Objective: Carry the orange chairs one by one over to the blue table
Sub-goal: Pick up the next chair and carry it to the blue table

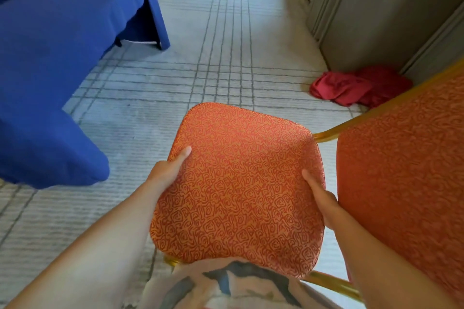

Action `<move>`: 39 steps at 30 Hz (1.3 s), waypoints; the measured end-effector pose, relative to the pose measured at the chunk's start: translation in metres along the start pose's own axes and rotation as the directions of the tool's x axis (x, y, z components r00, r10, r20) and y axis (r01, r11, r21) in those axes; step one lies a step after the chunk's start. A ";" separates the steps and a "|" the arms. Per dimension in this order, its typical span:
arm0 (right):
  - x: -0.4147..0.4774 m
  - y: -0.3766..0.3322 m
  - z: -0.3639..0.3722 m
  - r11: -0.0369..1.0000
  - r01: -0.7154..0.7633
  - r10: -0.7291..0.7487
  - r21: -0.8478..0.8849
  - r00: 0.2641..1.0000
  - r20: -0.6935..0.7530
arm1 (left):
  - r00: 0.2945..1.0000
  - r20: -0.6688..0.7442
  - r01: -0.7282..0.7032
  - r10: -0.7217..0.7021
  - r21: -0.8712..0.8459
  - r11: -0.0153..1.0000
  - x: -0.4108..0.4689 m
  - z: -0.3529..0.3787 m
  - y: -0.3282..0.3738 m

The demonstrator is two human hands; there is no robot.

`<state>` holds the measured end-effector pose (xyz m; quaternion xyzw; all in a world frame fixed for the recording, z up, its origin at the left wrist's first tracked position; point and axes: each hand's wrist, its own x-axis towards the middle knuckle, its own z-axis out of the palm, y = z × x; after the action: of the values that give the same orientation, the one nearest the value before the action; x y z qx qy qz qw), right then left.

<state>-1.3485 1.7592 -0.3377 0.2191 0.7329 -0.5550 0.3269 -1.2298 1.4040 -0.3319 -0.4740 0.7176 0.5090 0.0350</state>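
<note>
Our left hand and right hand clamp the orange chair by its seat edges, the 2 thumbs on top and the other fingers hidden beneath. The blue table is near, to our left.

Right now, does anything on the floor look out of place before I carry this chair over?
Yes: a crumpled red cloth lies in a heap on the carpet by the grey wall panel, right of the orange chair. It looks dropped rather than put away. It lies away from the blue table, so probably off your path.
</note>
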 end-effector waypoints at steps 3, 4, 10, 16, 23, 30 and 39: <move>0.036 -0.059 0.038 0.999 0.025 -0.025 0.026 1.000 -0.014 | 0.999 0.022 -0.032 0.032 0.001 0.999 0.066 -0.024 0.053; 0.053 -0.086 0.053 0.999 0.035 -0.034 0.039 0.999 -0.019 | 0.999 0.021 -0.046 0.045 0.008 0.999 0.094 -0.033 0.076; 0.106 -0.178 0.098 0.992 0.097 -0.092 0.084 0.994 -0.061 | 0.994 -0.008 -0.112 0.112 0.028 0.993 0.183 -0.057 0.156; 0.198 -0.272 0.129 0.995 0.068 -0.064 0.067 0.996 -0.060 | 0.995 0.055 -0.082 0.082 0.003 0.997 0.292 -0.044 0.227; 0.322 -0.403 0.152 0.994 0.085 -0.082 0.063 0.995 -0.049 | 0.999 0.012 -0.042 0.042 0.036 0.998 0.428 -0.021 0.333; 0.428 -0.522 0.164 0.999 0.029 -0.029 0.015 0.999 -0.026 | 0.999 0.030 0.025 -0.026 0.034 0.999 0.537 0.008 0.428; 0.567 -0.636 0.212 0.997 -0.048 0.052 0.056 0.996 -0.073 | 0.997 0.072 -0.022 0.016 0.083 0.996 0.713 0.029 0.546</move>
<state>-2.1252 1.3495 -0.3574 0.2666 0.7235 -0.5576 0.3074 -2.0236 0.9845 -0.3451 -0.4469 0.7410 0.4955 0.0759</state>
